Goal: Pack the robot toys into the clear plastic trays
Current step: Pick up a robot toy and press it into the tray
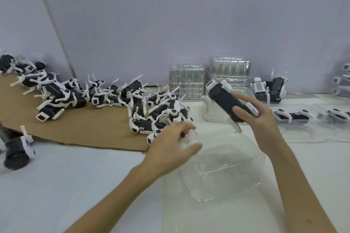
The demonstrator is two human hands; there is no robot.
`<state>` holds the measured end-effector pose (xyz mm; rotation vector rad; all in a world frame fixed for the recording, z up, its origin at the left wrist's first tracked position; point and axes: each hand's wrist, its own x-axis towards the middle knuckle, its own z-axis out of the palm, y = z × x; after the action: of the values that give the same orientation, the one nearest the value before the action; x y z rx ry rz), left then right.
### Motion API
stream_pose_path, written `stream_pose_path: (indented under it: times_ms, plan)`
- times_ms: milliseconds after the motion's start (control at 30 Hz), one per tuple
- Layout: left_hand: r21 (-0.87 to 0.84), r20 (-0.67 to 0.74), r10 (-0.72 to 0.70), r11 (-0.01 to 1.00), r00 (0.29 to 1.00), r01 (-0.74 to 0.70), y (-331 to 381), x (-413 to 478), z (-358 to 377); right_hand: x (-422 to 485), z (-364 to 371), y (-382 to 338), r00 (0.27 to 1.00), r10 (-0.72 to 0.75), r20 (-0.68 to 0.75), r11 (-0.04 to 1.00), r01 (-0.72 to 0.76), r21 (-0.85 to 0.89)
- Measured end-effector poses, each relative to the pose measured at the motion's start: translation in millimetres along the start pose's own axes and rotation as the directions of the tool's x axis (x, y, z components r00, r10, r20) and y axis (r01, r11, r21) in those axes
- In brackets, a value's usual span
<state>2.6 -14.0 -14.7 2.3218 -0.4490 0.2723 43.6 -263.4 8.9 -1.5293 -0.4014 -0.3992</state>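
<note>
The toy (pixel 226 99) is in the air, gripped at its lower end by the right hand (pixel 260 121). The thumb is pressed on its dark upper face and the other fingers are curled underneath. Its long axis slants from upper left, the far white end, down to lower right, the end inside the grip. A thin leg hangs from it toward the table.

The tray (pixel 227 161) lies flat on the white table, just below and nearer than the toy, with its moulded pocket facing up. The toy is therefore above the tray's far edge, not yet in it. I judge that it must come down and toward the person, and level out to match the pocket.

The left hand (pixel 170 144) is at the tray's far left corner, with the thumb spread out over the clear plastic. The other fingers are curled at the rim. Blur hides whether they pinch the rim or only rest there. It is the nearer hand to the tray and probably steadies it.

Further left, the pile (pixel 136 100) of unpacked toys sprawls over the cardboard (pixel 85 128). Stacks (pixel 230 73) of empty trays stand by the wall, and packed trays (pixel 292 117) lie to the right.
</note>
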Motion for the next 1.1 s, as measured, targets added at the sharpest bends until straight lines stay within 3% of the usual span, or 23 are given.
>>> stream_pose_path:
  times_ms: [67, 167, 367, 533, 800, 933, 1100]
  plan:
    - [0.0, 0.002, 0.043, 0.999, 0.999, -0.043, -5.9, -15.1, 11.4, -0.5, -1.4, -1.1, 1.0, 0.004, 0.031, 0.999, -0.003, -0.033]
    - [-0.154, -0.097, 0.021, 0.987, 0.995, -0.036, -11.5, -19.5, 18.3, -3.0, -6.3, -2.9, 0.988, 0.057, 0.142, 0.995, -0.045, -0.084]
    - [-0.256, -0.134, -0.023, 0.967, 0.991, -0.012, -22.3, -12.0, 8.0, -6.8, 3.7, -2.0, 0.909, 0.181, 0.375, 0.974, -0.113, -0.197]
    - [-0.3, -0.155, -0.072, 0.954, 0.985, 0.022, -27.8, -8.2, 5.0, -8.1, 14.4, 0.8, 0.894, 0.214, 0.393, 0.947, -0.091, -0.31]
    - [-0.273, -0.212, -0.025, 0.961, 0.977, -0.035, -26.1, -7.8, 5.1, -9.1, 13.0, -0.4, 0.849, 0.28, 0.448, 0.892, -0.057, -0.448]
    - [-0.279, -0.229, -0.026, 0.959, 0.973, -0.04, -27.4, -7.7, 6.2, -9.2, 2.3, -4.0, 0.779, 0.3, 0.55, 0.921, -0.088, -0.379]
    - [-0.288, -0.228, -0.033, 0.957, 0.973, -0.035, -28.9, -6.7, 6.7, -6.8, -11.1, 0.3, 0.755, 0.255, 0.604, 0.956, -0.105, -0.272]
